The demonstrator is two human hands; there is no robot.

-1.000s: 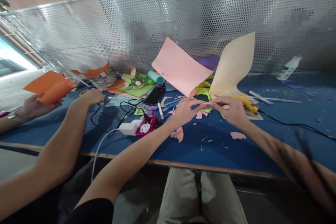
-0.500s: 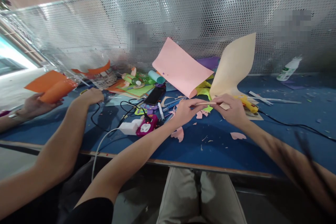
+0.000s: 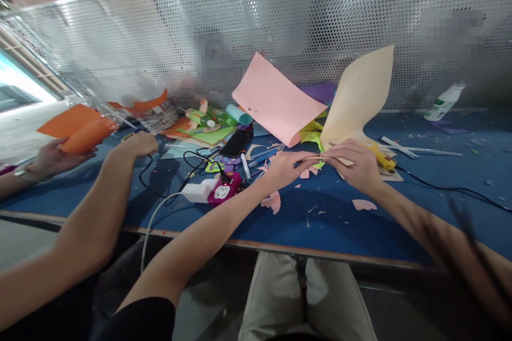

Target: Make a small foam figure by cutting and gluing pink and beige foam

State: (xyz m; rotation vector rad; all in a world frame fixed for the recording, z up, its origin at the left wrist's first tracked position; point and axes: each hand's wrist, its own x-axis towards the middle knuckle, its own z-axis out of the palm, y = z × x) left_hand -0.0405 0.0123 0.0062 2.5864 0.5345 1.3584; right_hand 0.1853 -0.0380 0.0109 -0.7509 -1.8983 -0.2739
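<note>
My left hand (image 3: 282, 168) and my right hand (image 3: 354, 162) meet over the middle of the table. Between their pinched fingertips is a thin pale paper piece (image 3: 311, 159), seen almost edge-on, so its outline is hidden. Just behind my right hand stands a large curled cream sheet (image 3: 356, 93), and a yellow glue gun (image 3: 384, 157) lies to that hand's right. Farther back a pink sheet (image 3: 276, 101) leans over coloured scraps. Cut pink pieces lie below: one scrap (image 3: 273, 202) near my left forearm, another (image 3: 364, 205) near my right.
At left, another person's hands hold an orange sheet (image 3: 86, 128) and a tool I cannot make out. A magenta power strip (image 3: 224, 191) with white plugs and cables sits beside my left forearm. A phone (image 3: 237, 143), scissors (image 3: 400, 148), and a white bottle (image 3: 445, 102) also lie or stand about.
My fingers have shifted slightly on the pale paper piece, and my right-hand fingertips now cover more of it. The view has moved a little; the sheets and scraps stay put.
</note>
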